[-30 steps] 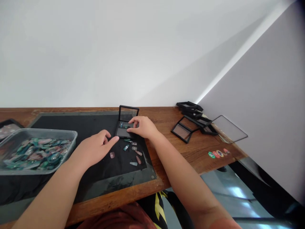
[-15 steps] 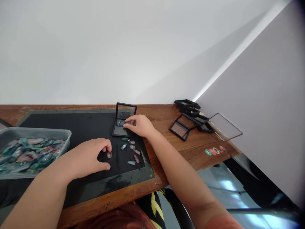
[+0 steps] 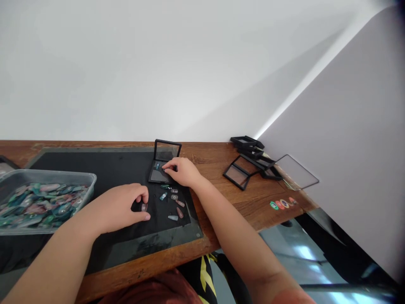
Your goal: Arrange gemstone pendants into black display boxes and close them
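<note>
A pale pink false nail [image 3: 144,207] is between the curled index finger and thumb of my left hand [image 3: 125,207], low over the black mat. My right hand [image 3: 182,171] reaches into an open black display case [image 3: 157,176] with a clear lid standing up. Its thumb and index finger pinch together over a small false nail, which they mostly cover. Beside them in the case lies a blue false nail [image 3: 157,166]. Between my hands and in front of the case, several loose nails lie on the mat, among them a blue-grey nail [image 3: 173,218] and a brownish-pink nail [image 3: 180,212].
A clear plastic tub [image 3: 91,181] full of mixed false nails stands at the left. On the wooden table [image 3: 209,154] to the right are an open black case [image 3: 236,176], stacked black cases [image 3: 248,143] and several round stickers [image 3: 281,204]. A white wall rises behind.
My left thumb and index finger have closed in around the pink nail. My right fingertips have come together and shifted slightly left and down inside the case. The view has tilted slightly.
</note>
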`<state>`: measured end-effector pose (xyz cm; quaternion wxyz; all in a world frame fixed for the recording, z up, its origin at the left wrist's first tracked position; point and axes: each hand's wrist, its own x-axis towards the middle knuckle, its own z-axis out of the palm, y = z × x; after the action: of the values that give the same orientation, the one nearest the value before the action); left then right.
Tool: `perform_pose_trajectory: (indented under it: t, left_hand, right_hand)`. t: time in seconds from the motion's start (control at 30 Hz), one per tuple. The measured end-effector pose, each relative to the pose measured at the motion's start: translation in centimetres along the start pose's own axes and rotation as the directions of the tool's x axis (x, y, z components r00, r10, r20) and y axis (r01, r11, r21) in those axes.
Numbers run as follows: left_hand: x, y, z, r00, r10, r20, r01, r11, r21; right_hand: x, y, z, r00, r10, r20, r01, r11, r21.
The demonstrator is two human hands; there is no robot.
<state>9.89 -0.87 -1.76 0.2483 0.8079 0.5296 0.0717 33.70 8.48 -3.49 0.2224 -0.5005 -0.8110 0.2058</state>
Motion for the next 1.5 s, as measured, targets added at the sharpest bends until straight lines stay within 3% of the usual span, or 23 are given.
perform_pose_trajectory:
  t: [0.17, 0.4, 0.63, 0.93, 1.07, 1.23, 1.33, 1.43, 1.5]
  left_hand:
    - [0.2, 0.0, 0.2, 1.0, -0.008, -0.029, 0.008, 1.0, -0.005]
    - [0.5, -0.5, 0.5, 0.998, -0.007, -0.056, 0.006, 1.0, -0.029]
    - [0.7, -0.7, 0.6, 0.999, -0.022, -0.033, 0.021, 1.0, -0.022]
    - [0.5, -1.8, -0.2, 0.998, -0.045, 0.042, 0.048, 0.996, -0.073]
    - [0.5, -1.1, -0.4, 0.998, -0.055, 0.01, 0.055, 0.997, -0.051]
    - [0.6, 0.1, -0.8, 0.998, -0.051, 0.047, 0.052, 0.998, -0.024]
    - [0.7, 0.5, -1.0, 0.998, -0.06, -0.021, 0.059, 0.996, -0.061]
    - [0.7, 0.8, -1.3, 0.977, -0.076, -0.197, 0.047, 0.988, -0.147]
    - [0.8, 1.3, -1.3, 0.936, -0.101, -0.336, 0.014, 0.968, -0.252]
  right_hand:
    - [0.1, 0.2, -0.3, 0.996, -0.089, -0.009, 0.089, 0.996, 0.019]
    - [0.1, 0.5, -0.2, 0.999, -0.045, -0.029, 0.047, 0.994, 0.1]
    - [0.2, 1.2, -0.1, 0.997, -0.07, -0.018, 0.072, 0.984, 0.163]
    - [0.0, 0.0, 0.2, 0.998, -0.036, -0.055, 0.04, 0.996, 0.084]
    - [0.0, -0.7, 0.4, 0.996, -0.018, -0.086, 0.023, 0.998, 0.062]
    - [0.0, -1.2, 0.7, 0.991, 0.011, -0.134, -0.007, 1.0, 0.031]
    - [0.0, -1.2, 0.7, 0.99, 0.014, -0.138, -0.009, 0.999, 0.037]
    - [-0.1, -1.0, 0.4, 0.988, 0.0, -0.154, 0.01, 0.998, 0.062]
    - [-0.3, -0.9, 0.1, 0.985, -0.034, -0.172, 0.053, 0.992, 0.11]
